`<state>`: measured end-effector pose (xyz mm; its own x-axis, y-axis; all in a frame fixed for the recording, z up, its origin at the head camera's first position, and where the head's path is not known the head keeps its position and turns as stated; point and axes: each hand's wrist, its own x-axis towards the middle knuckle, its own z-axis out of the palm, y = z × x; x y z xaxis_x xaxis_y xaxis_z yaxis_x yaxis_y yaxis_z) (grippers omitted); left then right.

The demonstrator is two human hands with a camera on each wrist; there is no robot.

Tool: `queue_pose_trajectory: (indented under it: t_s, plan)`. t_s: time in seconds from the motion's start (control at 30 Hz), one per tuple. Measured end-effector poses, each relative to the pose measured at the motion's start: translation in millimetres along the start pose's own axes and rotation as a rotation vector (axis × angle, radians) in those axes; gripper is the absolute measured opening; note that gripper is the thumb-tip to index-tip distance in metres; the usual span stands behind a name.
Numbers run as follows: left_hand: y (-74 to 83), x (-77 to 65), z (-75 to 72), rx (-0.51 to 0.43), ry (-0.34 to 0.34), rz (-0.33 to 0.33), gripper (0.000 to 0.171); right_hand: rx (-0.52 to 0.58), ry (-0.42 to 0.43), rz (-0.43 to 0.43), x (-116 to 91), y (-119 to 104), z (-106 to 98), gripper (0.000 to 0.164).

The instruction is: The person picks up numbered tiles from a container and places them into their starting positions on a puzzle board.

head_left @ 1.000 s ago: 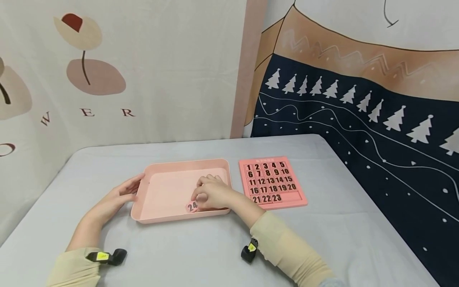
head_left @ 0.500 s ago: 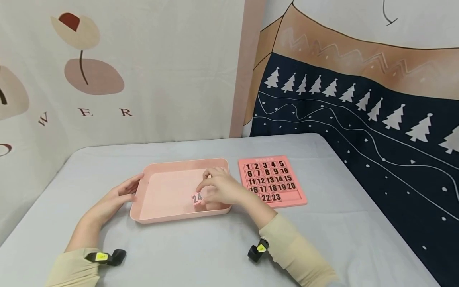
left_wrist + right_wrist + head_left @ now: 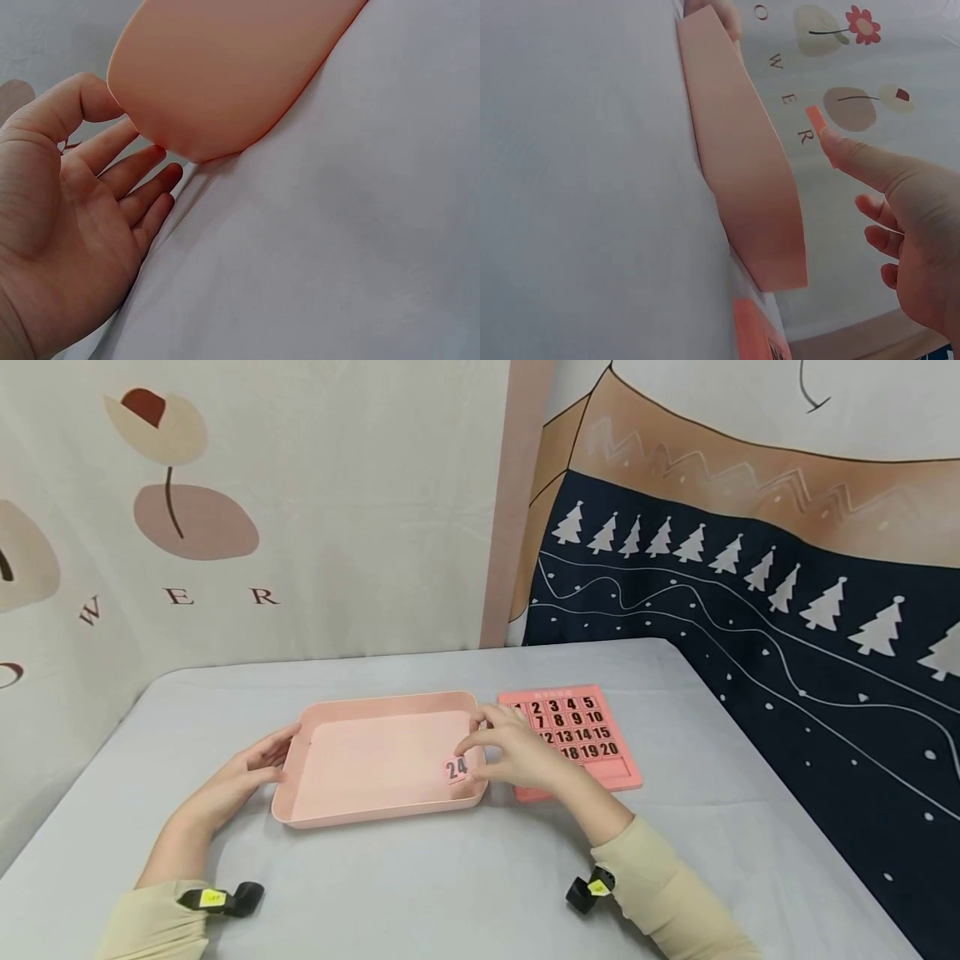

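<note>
My right hand (image 3: 517,752) pinches a small pink number tile marked 24 (image 3: 456,768) between thumb and fingers. It holds the tile above the right end of the pink tray (image 3: 367,764); in the right wrist view the tile (image 3: 816,118) shows edge-on, raised over the tray's wall (image 3: 742,172). At the tray's left end, my left hand (image 3: 234,781) rests against the outer wall with fairly straight fingers, as the left wrist view of the hand (image 3: 82,202) also shows. The pink number board (image 3: 615,771) lies to the right, partly covered by my right hand.
A pale cloth (image 3: 450,885) covers the table. Behind it hangs a light curtain (image 3: 375,527) with flower prints, and on the right a dark cloth (image 3: 750,652) printed with white trees. Each wrist wears a black camera mount (image 3: 243,898).
My right hand has lifted tile 24 from the tray's near side and carried it rightward, now overlapping the board's left edge in view. My left hand has stayed at the tray.
</note>
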<state>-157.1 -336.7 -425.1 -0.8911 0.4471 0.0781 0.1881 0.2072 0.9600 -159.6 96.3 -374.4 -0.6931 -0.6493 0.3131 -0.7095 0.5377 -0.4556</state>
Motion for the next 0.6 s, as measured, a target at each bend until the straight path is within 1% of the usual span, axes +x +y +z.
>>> queue_pose_trajectory:
  t_s: [0.27, 0.6]
  plan:
    - [-0.3, -1.2, 1.7, 0.004, 0.007, 0.007, 0.066, 0.015, 0.015, 0.039, -27.7, 11.0, -12.4, 0.032]
    - [0.1, -1.9, 1.9, 0.006, 0.019, -0.001, 0.067, 0.056, 0.074, 0.092, -67.7, 37.3, -27.7, 0.035]
